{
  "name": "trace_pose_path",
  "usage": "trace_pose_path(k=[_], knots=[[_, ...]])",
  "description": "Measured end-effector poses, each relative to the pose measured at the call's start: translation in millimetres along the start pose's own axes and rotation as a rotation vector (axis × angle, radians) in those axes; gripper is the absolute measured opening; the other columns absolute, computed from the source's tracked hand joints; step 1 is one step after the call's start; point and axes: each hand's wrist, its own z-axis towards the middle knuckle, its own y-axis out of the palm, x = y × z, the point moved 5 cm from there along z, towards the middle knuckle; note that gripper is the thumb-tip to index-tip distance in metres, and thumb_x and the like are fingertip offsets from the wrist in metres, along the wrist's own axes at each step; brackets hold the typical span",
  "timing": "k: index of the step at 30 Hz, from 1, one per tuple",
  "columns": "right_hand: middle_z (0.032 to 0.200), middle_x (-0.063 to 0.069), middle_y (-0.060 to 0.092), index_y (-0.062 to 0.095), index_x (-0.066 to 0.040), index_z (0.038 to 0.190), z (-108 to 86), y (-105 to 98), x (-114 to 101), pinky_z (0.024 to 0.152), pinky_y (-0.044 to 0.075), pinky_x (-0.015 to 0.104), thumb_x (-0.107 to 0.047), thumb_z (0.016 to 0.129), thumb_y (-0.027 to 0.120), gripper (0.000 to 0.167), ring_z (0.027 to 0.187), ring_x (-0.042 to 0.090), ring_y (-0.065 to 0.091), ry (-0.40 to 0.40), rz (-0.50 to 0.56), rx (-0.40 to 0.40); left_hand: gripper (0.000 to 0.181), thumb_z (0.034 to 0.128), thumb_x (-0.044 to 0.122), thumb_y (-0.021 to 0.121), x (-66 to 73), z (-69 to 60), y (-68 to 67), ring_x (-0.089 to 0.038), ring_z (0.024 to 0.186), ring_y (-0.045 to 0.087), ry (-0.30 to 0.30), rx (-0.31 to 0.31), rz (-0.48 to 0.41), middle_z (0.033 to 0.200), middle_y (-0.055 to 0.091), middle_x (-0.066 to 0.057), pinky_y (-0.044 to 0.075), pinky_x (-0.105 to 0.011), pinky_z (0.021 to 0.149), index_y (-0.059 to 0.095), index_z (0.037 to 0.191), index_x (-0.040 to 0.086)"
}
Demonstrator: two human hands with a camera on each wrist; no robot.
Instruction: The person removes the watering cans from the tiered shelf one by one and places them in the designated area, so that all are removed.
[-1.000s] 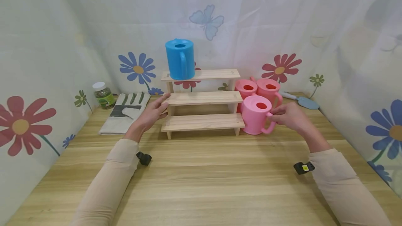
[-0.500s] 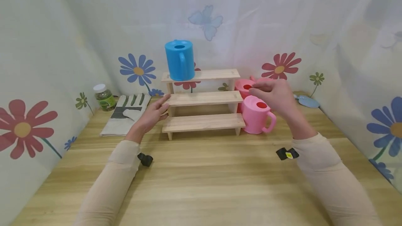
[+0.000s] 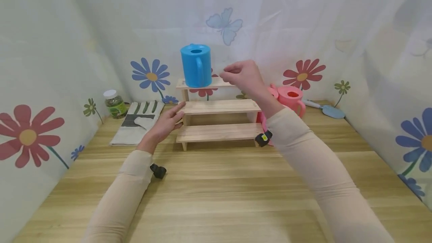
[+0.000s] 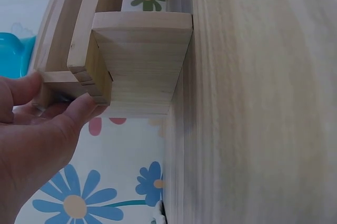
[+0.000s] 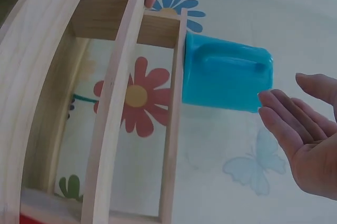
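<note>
A three-step wooden shelf [image 3: 219, 106] stands at the back of the table. On the left of its top step sits a blue plastic jug [image 3: 191, 69], upright, with a handle and a round hole on top. My left hand [image 3: 164, 125] holds the left end of the shelf; in the left wrist view, thumb and fingers [image 4: 79, 109] close about its board ends. My right hand [image 3: 245, 78] is raised in front of the top step, right of the jug. The right wrist view shows it holding nothing, fingers loosely bent, apart from the blue jug [image 5: 226, 74].
Pink jugs [image 3: 291, 96] crowd the shelf's right side, partly hidden by my right arm. Behind them lies a hand trowel [image 3: 332, 111]. On the left are a work glove [image 3: 129, 132] and a white-capped jar [image 3: 115, 105]. A flowered sheet [image 3: 162, 29] hangs around the table.
My right hand has let go of the front pink jug's handle, risen and moved left toward the blue jug. My left hand has stayed on the shelf's end.
</note>
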Motion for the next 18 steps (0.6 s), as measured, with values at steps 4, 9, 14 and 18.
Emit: trace_pose_path(k=[4, 9, 14, 18], knots=[[0.106, 0.006, 0.074, 0.074, -0.006, 0.119, 24.0, 25.3, -5.2, 0.084, 0.059, 0.034, -0.033, 0.092, 0.075, 0.038, 0.096, 0.021, 0.069, 0.047, 0.029, 0.021, 0.056, 0.1096, 0.028, 0.040, -1.0, 0.9, -1.3, -0.024, 0.150, 0.015, 0.006, -0.002, 0.003, 0.167, 0.007, 0.000, 0.036, -0.047, 0.114, 0.020, 0.162, 0.022], [0.109, 0.007, 0.074, 0.075, -0.005, 0.118, 42.4, 49.3, -10.8, 0.085, 0.058, 0.034, -0.038, 0.089, 0.078, 0.044, 0.096, 0.018, 0.069, 0.039, 0.044, 0.055, 0.057, 0.1092, 0.028, 0.042, -3.0, -0.3, -2.9, -0.025, 0.150, 0.016, 0.005, -0.002, 0.008, 0.167, 0.008, -0.001, 0.037, -0.048, 0.113, 0.020, 0.162, 0.021], [0.108, 0.007, 0.073, 0.076, -0.004, 0.114, 53.1, 60.3, -11.5, 0.084, 0.059, 0.032, -0.043, 0.084, 0.081, 0.050, 0.091, 0.019, 0.070, 0.072, 0.125, 0.091, 0.057, 0.1093, 0.029, 0.042, 0.6, 0.2, -0.3, -0.026, 0.150, 0.017, 0.016, -0.005, 0.012, 0.167, 0.009, -0.003, 0.038, -0.048, 0.112, 0.021, 0.162, 0.019], [0.108, 0.008, 0.073, 0.076, -0.003, 0.114, 56.5, 65.2, -10.7, 0.082, 0.059, 0.032, -0.040, 0.085, 0.081, 0.048, 0.092, 0.021, 0.069, 0.116, 0.156, 0.127, 0.057, 0.1096, 0.028, 0.041, 1.4, -0.4, 0.3, -0.026, 0.150, 0.018, 0.011, 0.002, 0.025, 0.167, 0.010, -0.002, 0.039, -0.048, 0.112, 0.020, 0.162, 0.019]])
